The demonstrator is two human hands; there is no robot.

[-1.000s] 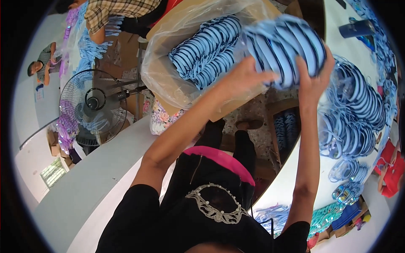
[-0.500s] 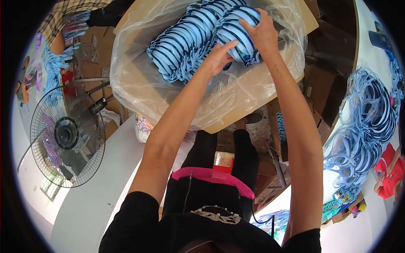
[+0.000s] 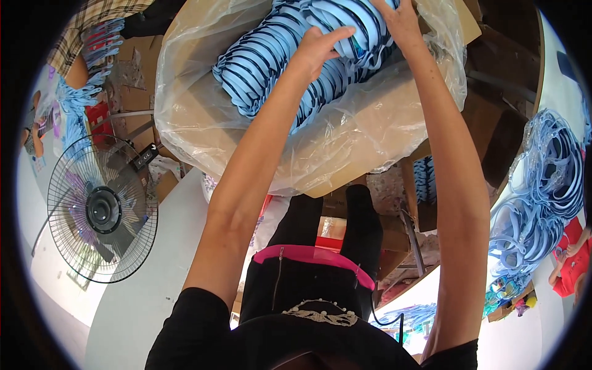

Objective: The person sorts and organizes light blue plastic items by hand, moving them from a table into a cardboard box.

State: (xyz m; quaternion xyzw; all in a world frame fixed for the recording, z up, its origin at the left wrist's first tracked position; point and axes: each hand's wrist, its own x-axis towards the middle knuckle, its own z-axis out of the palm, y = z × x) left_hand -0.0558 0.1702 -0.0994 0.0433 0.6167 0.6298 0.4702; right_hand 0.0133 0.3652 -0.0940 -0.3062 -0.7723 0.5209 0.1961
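My right hand (image 3: 404,23), at the top edge, is closed on the right end of a stack of light-blue curved pieces with dark-blue edging (image 3: 351,17). On the stack's near left side my left hand (image 3: 313,52) grips it, thumb stretched over the front. A small shiny multicoloured patch shows beside the thumb. Both hands are inside a cardboard box (image 3: 364,132) lined with a clear plastic bag (image 3: 179,117). Under and left of the held stack lie long nested rows of the same pieces (image 3: 256,68). The far end of the stack is cut off by the frame.
A black standing fan (image 3: 103,209) is at the left, beside a curved white table (image 3: 142,265). More blue pieces with straps (image 3: 533,216) are heaped on the right table. A person in plaid (image 3: 102,21) is at the upper left, another in red (image 3: 570,259) at the right.
Both hands and the held stack have moved farther into the box, toward the top of the view. More of the lower row now shows below my left hand. The whole view has shifted slightly.
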